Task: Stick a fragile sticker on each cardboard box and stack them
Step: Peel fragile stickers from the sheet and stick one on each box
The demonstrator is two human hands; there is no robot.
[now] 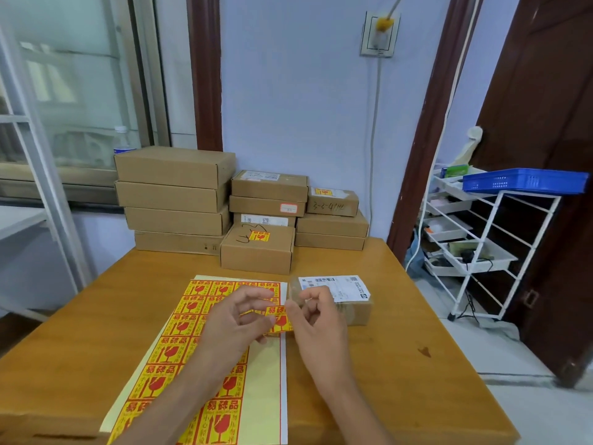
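A loose yellow-and-red fragile sticker [278, 320] hangs between my two hands above the sticker sheet [179, 345] on the wooden table. My left hand [239, 319] pinches its left edge and my right hand [313, 316] pinches its right edge. Just behind my right hand lies a small taped cardboard box [351, 308] with a white shipping label on top. Further back stands a box bearing a fragile sticker [258, 248], in front of stacks of cardboard boxes [175, 200] against the wall. Another stickered box [332, 200] tops the right stack.
The table [401, 364] has bare wood to the right and left of the sheet. A white wire rack [481, 245] with a blue crate [526, 180] stands at the right beside a dark door. A window fills the left wall.
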